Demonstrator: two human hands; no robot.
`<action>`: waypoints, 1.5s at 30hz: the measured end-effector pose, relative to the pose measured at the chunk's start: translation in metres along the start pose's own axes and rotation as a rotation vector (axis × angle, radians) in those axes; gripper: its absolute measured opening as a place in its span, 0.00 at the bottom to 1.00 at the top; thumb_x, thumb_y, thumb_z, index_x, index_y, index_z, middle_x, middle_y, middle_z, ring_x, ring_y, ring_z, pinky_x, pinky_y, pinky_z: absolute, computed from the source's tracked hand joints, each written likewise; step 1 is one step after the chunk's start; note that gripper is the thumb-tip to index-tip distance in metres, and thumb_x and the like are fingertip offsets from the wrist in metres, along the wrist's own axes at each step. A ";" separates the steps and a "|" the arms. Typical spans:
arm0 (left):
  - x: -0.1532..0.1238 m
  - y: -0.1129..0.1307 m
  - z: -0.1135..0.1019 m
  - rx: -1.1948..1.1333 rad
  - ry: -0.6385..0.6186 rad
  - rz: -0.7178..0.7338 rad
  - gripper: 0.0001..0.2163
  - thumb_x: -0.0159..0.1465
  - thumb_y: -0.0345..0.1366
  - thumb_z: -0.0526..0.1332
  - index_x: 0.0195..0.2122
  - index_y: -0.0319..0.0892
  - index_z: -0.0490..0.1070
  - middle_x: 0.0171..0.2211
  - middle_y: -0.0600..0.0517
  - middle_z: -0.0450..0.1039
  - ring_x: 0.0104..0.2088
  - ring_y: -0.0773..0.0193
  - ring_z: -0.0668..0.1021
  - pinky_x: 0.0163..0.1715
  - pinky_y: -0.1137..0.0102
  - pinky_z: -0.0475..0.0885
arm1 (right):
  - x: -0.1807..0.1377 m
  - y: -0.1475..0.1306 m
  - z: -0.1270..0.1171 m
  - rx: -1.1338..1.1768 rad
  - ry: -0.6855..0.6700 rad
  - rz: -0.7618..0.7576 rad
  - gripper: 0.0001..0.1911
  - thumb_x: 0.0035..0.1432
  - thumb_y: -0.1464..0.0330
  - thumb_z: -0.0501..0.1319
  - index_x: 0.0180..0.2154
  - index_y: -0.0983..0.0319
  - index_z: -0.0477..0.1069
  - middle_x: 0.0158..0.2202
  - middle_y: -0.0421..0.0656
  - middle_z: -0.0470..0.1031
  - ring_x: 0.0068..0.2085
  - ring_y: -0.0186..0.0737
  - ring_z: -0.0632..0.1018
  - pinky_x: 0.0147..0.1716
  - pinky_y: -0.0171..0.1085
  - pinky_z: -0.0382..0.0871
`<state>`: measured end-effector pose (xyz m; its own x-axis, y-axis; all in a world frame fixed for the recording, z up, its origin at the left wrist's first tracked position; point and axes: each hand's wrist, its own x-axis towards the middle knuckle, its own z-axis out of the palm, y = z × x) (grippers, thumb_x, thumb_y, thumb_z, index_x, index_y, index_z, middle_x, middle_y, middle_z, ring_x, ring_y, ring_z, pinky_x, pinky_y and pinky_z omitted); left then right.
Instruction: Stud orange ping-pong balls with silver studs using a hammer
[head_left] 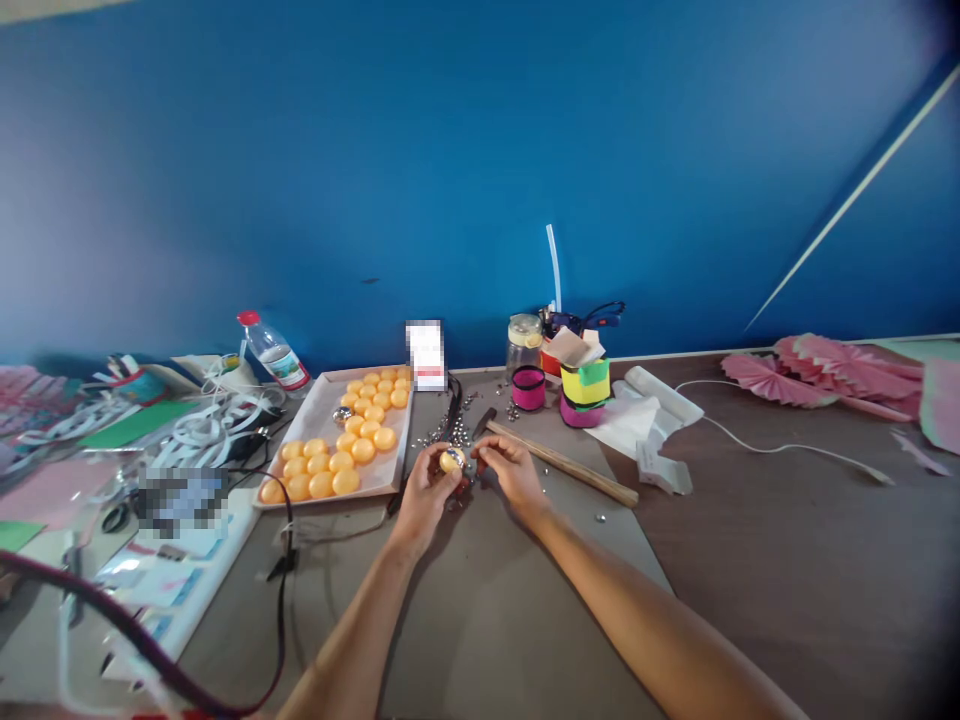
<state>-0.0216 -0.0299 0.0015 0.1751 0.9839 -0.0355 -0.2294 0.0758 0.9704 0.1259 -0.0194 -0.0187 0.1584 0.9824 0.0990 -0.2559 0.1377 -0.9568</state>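
Between the fingers and thumb of my left hand [429,490] is an orange ball [451,460] with silvery pieces on its upper side. Close by on the right, my right hand [511,468] has its thumb and fingertips pinched together; what they hold, if anything, is too small to make out. Small shiny metal studs [463,420] lie scattered on the grey mat [487,620] just beyond both hands. To the left, a shallow white tray [399,462] bears many orange balls [321,484] in rows, plus one silver-covered ball [343,415].
A wooden-handled hammer [570,465] lies right of my hands. Behind it stand a jar [523,345], a pink tub [529,390] and a yellow-green box [585,382]. A red-capped bottle [274,352], cables and papers crowd the left; pink paper fans [847,375] lie far right.
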 end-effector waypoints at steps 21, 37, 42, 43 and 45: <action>0.001 0.002 0.001 -0.187 -0.005 0.009 0.18 0.52 0.39 0.69 0.42 0.41 0.67 0.40 0.50 0.72 0.36 0.64 0.77 0.41 0.65 0.73 | -0.007 -0.008 0.008 0.361 -0.076 0.181 0.12 0.38 0.67 0.70 0.27 0.61 0.70 0.20 0.34 0.68 0.22 0.30 0.67 0.27 0.33 0.59; 0.003 -0.009 -0.001 -0.136 0.008 0.001 0.19 0.52 0.39 0.68 0.44 0.42 0.68 0.40 0.51 0.72 0.37 0.64 0.76 0.43 0.65 0.71 | -0.012 -0.008 0.010 0.083 -0.129 0.099 0.13 0.43 0.59 0.67 0.24 0.60 0.69 0.21 0.35 0.64 0.25 0.31 0.62 0.27 0.34 0.56; 0.003 -0.010 0.000 -0.115 0.044 0.021 0.20 0.51 0.39 0.69 0.44 0.42 0.68 0.41 0.50 0.73 0.40 0.62 0.76 0.44 0.64 0.71 | -0.012 -0.007 0.010 0.061 -0.147 0.099 0.14 0.43 0.58 0.67 0.24 0.61 0.69 0.22 0.35 0.64 0.25 0.31 0.62 0.27 0.33 0.56; 0.003 -0.010 0.000 -0.109 0.046 0.019 0.20 0.51 0.39 0.69 0.44 0.41 0.68 0.41 0.49 0.73 0.40 0.62 0.76 0.44 0.63 0.72 | -0.013 -0.008 0.010 0.062 -0.153 0.100 0.14 0.43 0.57 0.67 0.24 0.61 0.69 0.21 0.35 0.64 0.25 0.31 0.62 0.27 0.33 0.56; 0.003 -0.009 0.000 -0.106 0.043 0.017 0.20 0.51 0.40 0.69 0.44 0.41 0.67 0.41 0.49 0.73 0.40 0.61 0.76 0.45 0.62 0.72 | -0.013 -0.009 0.009 0.066 -0.159 0.099 0.14 0.43 0.57 0.67 0.24 0.61 0.69 0.21 0.35 0.63 0.25 0.31 0.62 0.27 0.33 0.55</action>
<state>-0.0187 -0.0278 -0.0074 0.1296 0.9911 -0.0322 -0.3321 0.0739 0.9404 0.1172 -0.0324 -0.0085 -0.0214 0.9984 0.0525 -0.3256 0.0427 -0.9445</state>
